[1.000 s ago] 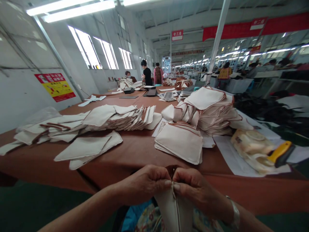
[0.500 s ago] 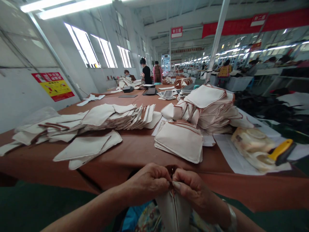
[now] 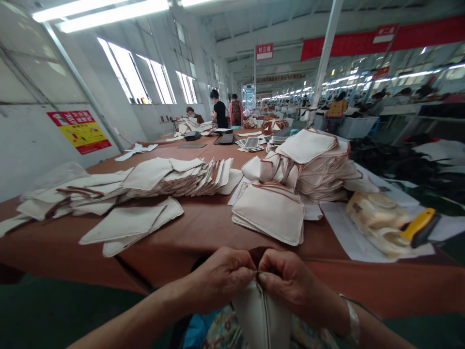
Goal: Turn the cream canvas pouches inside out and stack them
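Observation:
Below the table's front edge, my left hand (image 3: pixel 229 271) and my right hand (image 3: pixel 286 276) meet, thumbs and fingers pinched close together. Both grip the top of a white fabric piece (image 3: pixel 262 315) that hangs down over my lap, with a dark seam line running along its middle. A bit of brown material shows behind the fingertips. The pinched edge itself is mostly hidden by the fingers. Just beyond my hands lies a small stack of white fabric pieces (image 3: pixel 269 213) with brown edging.
The brown-covered table (image 3: pixel 203 228) holds a long row of white pieces (image 3: pixel 148 174) on the left and a tall pile (image 3: pixel 319 165) on the right. A yellow-handled scraper (image 3: pixel 419 227) rests by a yellowish container (image 3: pixel 378 218). Several people are farther back.
Both hands stay pinched at the fabric's top edge, with the right wrist shifted slightly right and down. The hanging fabric looks a little wider. The table things keep their places.

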`<state>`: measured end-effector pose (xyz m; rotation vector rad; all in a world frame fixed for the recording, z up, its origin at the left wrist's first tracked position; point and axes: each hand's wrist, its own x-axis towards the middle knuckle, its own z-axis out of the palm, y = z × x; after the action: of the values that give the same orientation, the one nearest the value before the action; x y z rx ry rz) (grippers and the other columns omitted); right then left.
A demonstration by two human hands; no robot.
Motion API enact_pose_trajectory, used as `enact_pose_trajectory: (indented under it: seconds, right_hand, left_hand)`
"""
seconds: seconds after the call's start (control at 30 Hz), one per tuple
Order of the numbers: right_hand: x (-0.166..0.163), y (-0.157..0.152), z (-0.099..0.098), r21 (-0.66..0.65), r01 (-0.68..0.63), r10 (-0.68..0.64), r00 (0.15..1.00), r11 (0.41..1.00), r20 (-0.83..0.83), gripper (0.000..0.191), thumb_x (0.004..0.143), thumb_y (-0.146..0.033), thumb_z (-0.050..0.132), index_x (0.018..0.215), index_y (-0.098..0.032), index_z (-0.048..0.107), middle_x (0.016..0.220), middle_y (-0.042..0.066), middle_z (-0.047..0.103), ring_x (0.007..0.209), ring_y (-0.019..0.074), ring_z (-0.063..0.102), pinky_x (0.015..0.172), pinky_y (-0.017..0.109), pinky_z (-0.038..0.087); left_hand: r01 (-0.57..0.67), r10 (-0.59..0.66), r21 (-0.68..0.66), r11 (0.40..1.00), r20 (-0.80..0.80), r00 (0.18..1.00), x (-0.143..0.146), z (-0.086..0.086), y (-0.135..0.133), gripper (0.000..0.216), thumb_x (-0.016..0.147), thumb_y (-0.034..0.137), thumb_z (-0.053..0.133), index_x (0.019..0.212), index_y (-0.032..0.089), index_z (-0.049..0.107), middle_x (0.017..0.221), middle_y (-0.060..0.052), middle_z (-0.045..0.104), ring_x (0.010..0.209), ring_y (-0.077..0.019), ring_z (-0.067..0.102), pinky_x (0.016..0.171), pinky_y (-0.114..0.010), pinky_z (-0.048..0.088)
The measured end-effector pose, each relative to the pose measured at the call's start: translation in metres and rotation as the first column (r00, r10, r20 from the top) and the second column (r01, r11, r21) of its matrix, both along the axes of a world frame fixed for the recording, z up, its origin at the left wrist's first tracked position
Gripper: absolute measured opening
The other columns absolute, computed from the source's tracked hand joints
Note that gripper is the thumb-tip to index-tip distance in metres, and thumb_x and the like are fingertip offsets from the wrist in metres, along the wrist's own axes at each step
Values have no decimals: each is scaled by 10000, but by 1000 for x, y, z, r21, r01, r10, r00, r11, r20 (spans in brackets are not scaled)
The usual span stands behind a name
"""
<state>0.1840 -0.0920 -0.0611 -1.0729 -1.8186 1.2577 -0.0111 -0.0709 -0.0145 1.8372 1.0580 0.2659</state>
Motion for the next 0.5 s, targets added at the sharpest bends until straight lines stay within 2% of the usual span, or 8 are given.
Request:
enact_pose_trajectory:
  seconds: [0.13, 0.3, 0.4, 0.5]
  right_hand:
    - [1, -4, 0, 17, 38, -38, 999, 999, 20, 137, 854, -197, 551, 728, -144, 546, 669, -22, 519, 620, 109, 426, 545, 212, 335]
    - [1, -8, 0, 21, 55, -54, 998, 998, -13, 92, 846, -175, 563, 764, -137, 582, 699, -12, 561, 631, 112, 456, 551, 210, 351]
    - [0, -10, 1, -1, 67, -66, 997, 998, -41, 99, 842, -171, 570, 751, -133, 586, 686, -12, 565, 620, 110, 455, 542, 206, 354]
    - [-2, -12, 1, 8, 77, -76, 994, 997, -81, 111, 843, -171, 575, 739, -133, 588, 686, -8, 567, 621, 111, 470, 547, 201, 370]
  left_hand:
    - [-80, 81, -70, 994, 11, 997, 0, -8, 2, 205, 751, 285, 586, 839, 107, 634, 667, 24, 505, 595, -102, 398, 507, -191, 307]
    - [-76, 94, -200, 977, 83, 992, 3, -19, 4, 243, 731, 323, 624, 790, 92, 672, 611, 35, 476, 558, -89, 351, 513, -201, 291]
    - [-93, 122, -244, 965, 107, 987, 5, -22, 3, 245, 711, 341, 653, 722, 96, 641, 575, 45, 443, 538, -82, 321, 486, -205, 246]
    - [-112, 150, -283, 953, 116, 982, 6, -26, 1, 179, 703, 285, 627, 659, 114, 594, 539, 55, 400, 507, -76, 286, 456, -216, 196]
